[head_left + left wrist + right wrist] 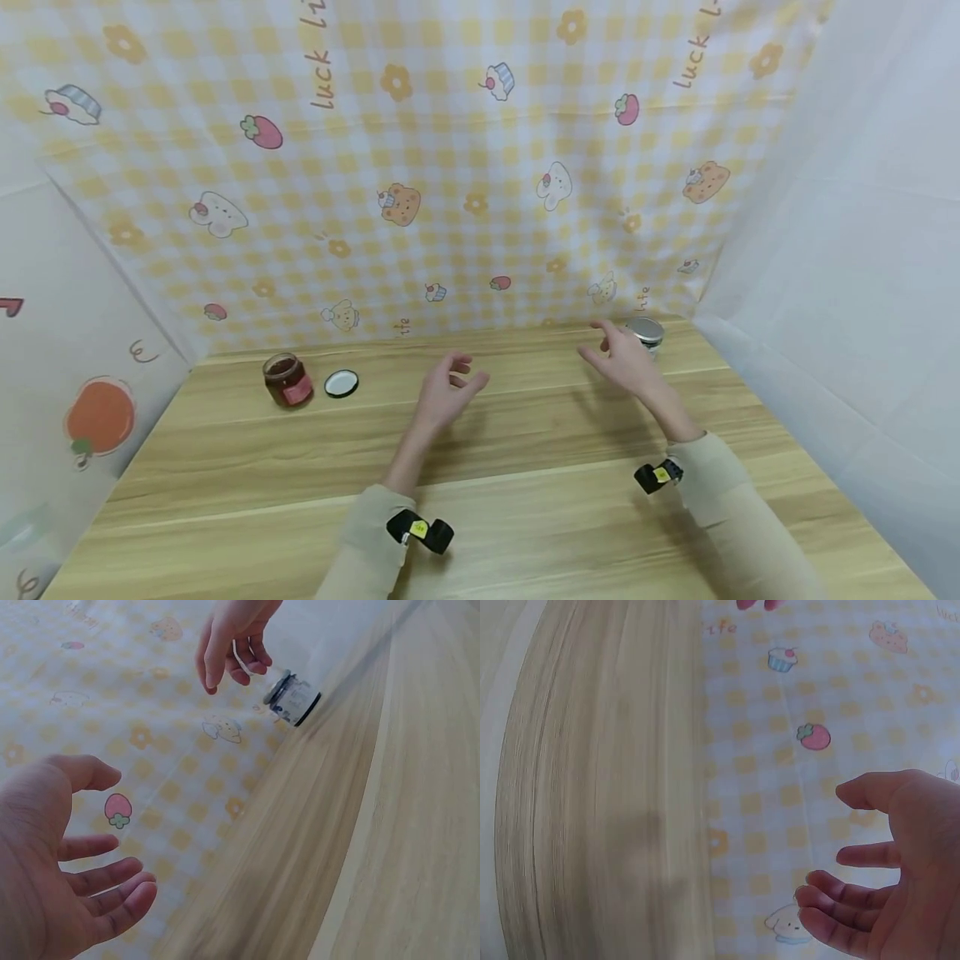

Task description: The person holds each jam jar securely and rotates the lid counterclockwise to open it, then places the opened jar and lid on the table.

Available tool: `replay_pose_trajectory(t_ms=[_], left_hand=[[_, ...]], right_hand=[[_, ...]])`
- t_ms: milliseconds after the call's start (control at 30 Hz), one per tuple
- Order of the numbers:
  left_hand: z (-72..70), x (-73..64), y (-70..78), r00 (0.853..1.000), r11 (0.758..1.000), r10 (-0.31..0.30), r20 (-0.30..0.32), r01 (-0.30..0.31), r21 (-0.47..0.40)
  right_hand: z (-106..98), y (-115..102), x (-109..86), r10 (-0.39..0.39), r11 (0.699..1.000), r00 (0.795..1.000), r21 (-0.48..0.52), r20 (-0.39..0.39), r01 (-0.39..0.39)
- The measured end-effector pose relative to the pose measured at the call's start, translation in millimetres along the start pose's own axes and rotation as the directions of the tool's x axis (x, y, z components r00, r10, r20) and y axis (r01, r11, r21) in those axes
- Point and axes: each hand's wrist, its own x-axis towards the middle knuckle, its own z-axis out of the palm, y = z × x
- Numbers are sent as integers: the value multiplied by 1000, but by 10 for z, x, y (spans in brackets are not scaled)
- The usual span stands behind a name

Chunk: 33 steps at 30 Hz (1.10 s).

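My left hand (444, 393) hovers over the middle of the table, fingers loosely bent and holding nothing; in the left wrist view the thumb and fingers of that hand (67, 855) are spread apart. Toward the back right, my right hand (624, 360) is raised with relaxed fingers and an empty palm. Just beyond it stands a glass jar (647, 332) with a silver lid, partly hidden behind the hand. The left wrist view shows this jar (294, 699) with its pale label. At the back left are an uncapped jar of dark red contents (288, 382) and a round lid (341, 383).
A wooden table (525, 517) lies under both hands. Behind its back edge hangs a yellow checked cloth (480, 242) with printed figures. White sheeting (840, 250) closes off the right side, and a printed white sheet (67, 333) the left.
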Motion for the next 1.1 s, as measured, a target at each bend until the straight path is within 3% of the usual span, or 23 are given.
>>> replay_pose_trajectory(t_ms=[167,467,767,1100], left_hand=[[61,11,0,1000,1000,-14,3,14,3],[214,51,20,1000,1000,-12,1,12,-13],[364,103,92,999,999,-25,37,26,-30],[509,155,103,999,999,-1,46,3,-47]], right_hand=[[8,69,20,35,999,999,-25,17,-35],[-27,218,93,72,995,997,-67,-23,-73],[-97,427,122,162,984,986,-84,29,-159],[-152,656,158,240,966,970,-102,24,-237]])
